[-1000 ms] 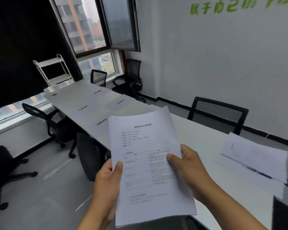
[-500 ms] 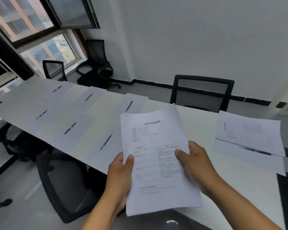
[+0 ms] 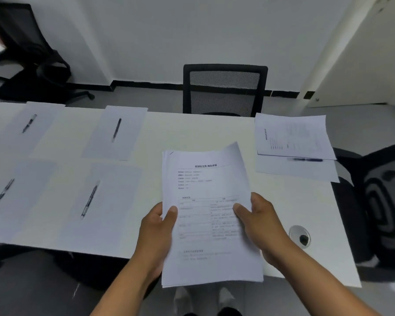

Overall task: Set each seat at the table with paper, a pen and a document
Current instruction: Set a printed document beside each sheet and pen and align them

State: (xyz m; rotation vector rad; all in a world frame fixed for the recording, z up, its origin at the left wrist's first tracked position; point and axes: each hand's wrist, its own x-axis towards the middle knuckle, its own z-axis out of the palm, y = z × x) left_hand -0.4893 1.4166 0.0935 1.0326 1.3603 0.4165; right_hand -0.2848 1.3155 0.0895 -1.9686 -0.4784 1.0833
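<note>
Your left hand (image 3: 156, 233) and right hand (image 3: 260, 222) grip the document stack (image 3: 210, 215) above the worktop (image 3: 192, 131); pen-topped sheets (image 3: 114, 133) left of your fingers (image 3: 172, 214), mesh chair (image 3: 224, 90) beyond.

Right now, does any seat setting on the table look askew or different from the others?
Yes. The setting at the far right end is skewed: its printed document lies turned sideways, half covering the pen on the blank sheet. The four left settings hold only paper and pen.

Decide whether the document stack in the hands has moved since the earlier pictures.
Yes. The document stack now hangs over the table, nearer the mesh chair.
</note>
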